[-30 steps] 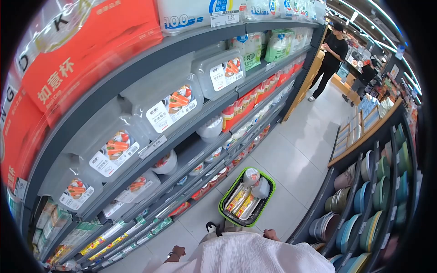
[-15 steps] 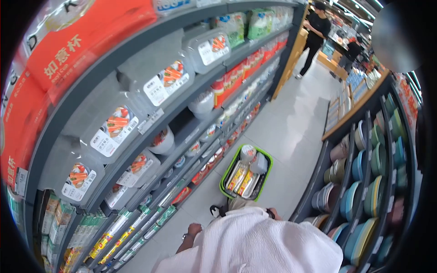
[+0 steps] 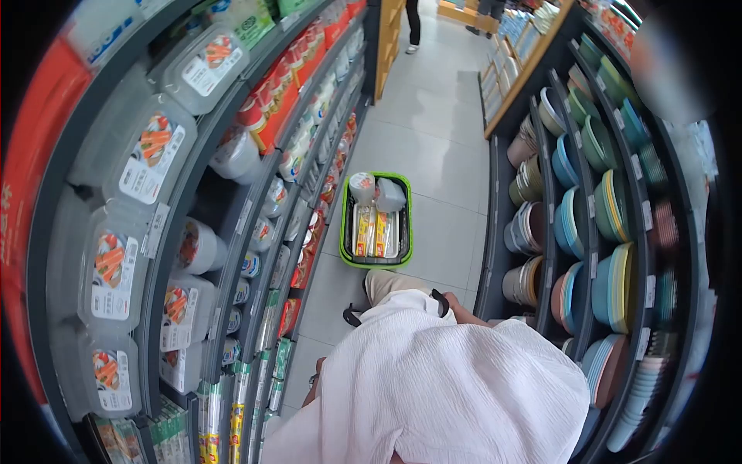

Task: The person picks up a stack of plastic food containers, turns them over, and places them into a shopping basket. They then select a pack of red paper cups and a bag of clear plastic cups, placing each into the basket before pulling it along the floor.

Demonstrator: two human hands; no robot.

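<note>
On the floor just ahead of my legs stands a black shopping basket [image 3: 410, 224] with a bright green rim. Inside it lie packs with yellow-and-red labels [image 3: 371, 232], a round clear tub [image 3: 361, 186] and clear plastic containers [image 3: 389, 196]. My right hand [image 3: 450, 300] hangs low beside my body, touching or very near a black strap-like piece [image 3: 440, 303]; its fingers are too small to read. Of my left hand [image 3: 318, 366] only a sliver shows past the white shirt, near the lower left shelves, fingers hidden. Another black loop [image 3: 352, 315] shows left of my trousers.
Left shelves hold clear food containers [image 3: 151, 155], red packs [image 3: 270, 104] and long boxes [image 3: 237, 414]. Along the right, shelves carry stacked colored bowls [image 3: 613, 286]. Grey floor tiles [image 3: 440, 155] run between. A person's leg [image 3: 413, 27] is at the far end.
My view has turned left to right and down, so the aisle now runs upright and the basket appears further left and higher. My left hand is now mostly hidden behind the shirt.
</note>
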